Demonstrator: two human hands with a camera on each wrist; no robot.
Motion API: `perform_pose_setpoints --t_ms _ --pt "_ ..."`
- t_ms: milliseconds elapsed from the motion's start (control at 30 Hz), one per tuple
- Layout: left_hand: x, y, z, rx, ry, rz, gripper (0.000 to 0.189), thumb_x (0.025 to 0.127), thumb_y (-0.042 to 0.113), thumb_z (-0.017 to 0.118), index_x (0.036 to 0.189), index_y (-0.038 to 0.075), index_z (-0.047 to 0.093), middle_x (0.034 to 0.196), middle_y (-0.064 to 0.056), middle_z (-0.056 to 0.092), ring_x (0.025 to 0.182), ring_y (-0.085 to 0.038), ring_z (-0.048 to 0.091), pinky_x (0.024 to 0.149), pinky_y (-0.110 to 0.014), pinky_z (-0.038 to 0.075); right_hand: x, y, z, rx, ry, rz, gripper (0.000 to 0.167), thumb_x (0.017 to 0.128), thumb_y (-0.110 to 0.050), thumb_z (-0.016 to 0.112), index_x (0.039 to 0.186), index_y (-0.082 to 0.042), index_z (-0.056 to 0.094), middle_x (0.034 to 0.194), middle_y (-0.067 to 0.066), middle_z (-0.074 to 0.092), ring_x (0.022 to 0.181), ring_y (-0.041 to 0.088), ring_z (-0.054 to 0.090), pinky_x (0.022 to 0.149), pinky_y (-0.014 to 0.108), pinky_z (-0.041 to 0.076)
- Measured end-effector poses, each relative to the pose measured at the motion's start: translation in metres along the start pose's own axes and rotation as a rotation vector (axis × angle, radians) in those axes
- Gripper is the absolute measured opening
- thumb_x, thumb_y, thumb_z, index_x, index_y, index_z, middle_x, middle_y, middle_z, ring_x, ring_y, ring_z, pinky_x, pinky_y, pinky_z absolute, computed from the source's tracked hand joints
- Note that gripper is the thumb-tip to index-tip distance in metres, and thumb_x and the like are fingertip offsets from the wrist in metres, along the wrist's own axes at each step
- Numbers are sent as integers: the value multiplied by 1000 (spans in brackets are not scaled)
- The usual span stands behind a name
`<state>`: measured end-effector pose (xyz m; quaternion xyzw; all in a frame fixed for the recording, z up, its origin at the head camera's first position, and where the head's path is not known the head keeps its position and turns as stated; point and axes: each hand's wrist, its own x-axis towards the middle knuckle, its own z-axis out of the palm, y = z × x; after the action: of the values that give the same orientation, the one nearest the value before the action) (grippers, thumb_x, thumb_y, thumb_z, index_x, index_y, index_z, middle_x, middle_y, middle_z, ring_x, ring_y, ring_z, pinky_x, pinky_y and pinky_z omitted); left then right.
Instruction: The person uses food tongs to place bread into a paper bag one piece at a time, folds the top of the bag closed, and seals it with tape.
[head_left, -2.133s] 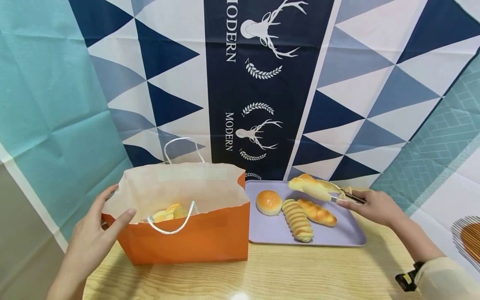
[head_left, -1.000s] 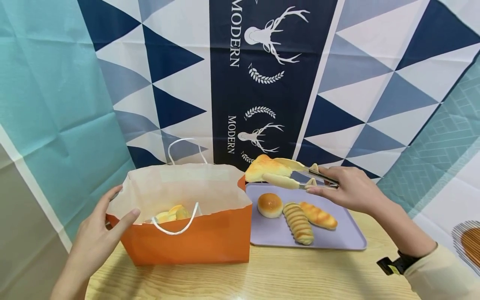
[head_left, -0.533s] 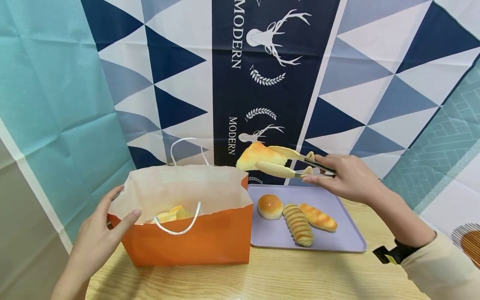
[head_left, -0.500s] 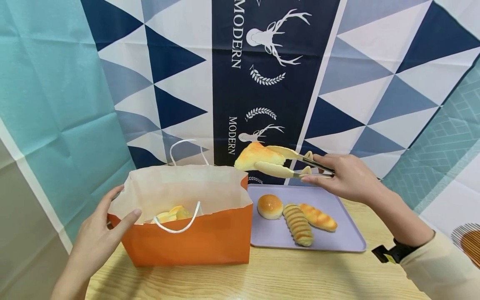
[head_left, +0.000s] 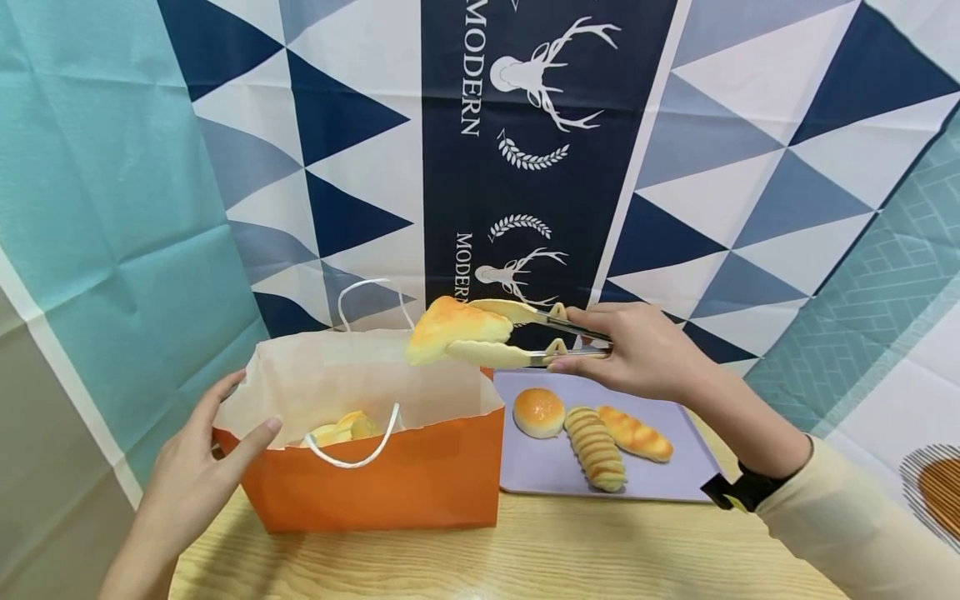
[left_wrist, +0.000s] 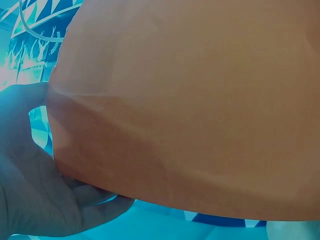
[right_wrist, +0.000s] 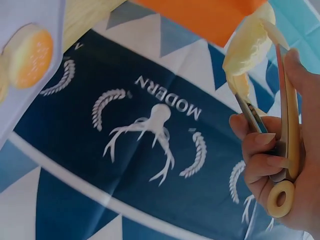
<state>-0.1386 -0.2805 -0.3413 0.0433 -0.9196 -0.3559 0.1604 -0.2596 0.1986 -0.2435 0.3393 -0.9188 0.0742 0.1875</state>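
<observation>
My right hand [head_left: 637, 350] grips a pair of food tongs [head_left: 487, 354] with cream tips and metal arms. The tips clasp a golden, wedge-shaped piece of bread [head_left: 450, 329], held above the right part of an open orange paper bag [head_left: 390, 492]. In the right wrist view, fingers curl round the tongs [right_wrist: 289, 115] and the bread [right_wrist: 245, 47] shows near the bag's edge. My left hand [head_left: 191, 475] holds the bag's left side, its thumb at the front rim and fingers at the back. Yellow bread [head_left: 348, 427] lies inside the bag, partly hidden by the front wall.
Right of the bag, a lilac tray [head_left: 682, 475] bears a round bun [head_left: 538, 412], a striped roll [head_left: 595, 448] and a long golden bread [head_left: 636, 433]. White cord handles [head_left: 352, 462] rise from the bag. A patterned cloth [head_left: 360, 167] hangs behind the wooden table [head_left: 555, 550].
My right hand has lifted the bread off the tray with the tongs and carried it left, lately slightly down, over the bag. The left hand stays on the bag.
</observation>
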Motion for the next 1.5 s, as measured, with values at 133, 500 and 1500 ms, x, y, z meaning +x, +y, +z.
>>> perform_pose_setpoints --t_ms 133,500,1500 --pt "-1 0 0 -3 1 -3 84 102 55 65 169 23 25 83 -9 57 77 -22 52 60 -32 41 10 -11 5 11 -10 -36 78 90 -65 75 145 -10 66 115 4 75 74 7 60 69 36 55" --pt "0 1 -1 -6 -6 -5 84 102 54 65 169 22 24 85 -9 58 77 -21 53 60 -32 42 32 -42 18 53 -58 -116 87 88 -76 70 145 -11 66 119 1 75 91 14 70 77 38 58" --pt "-3 2 -3 -27 -26 -10 86 102 56 64 170 26 21 86 -9 61 81 -23 56 62 -33 44 64 -74 35 0 -147 -159 91 84 -83 65 139 -12 71 82 -7 62 68 8 53 60 29 46"
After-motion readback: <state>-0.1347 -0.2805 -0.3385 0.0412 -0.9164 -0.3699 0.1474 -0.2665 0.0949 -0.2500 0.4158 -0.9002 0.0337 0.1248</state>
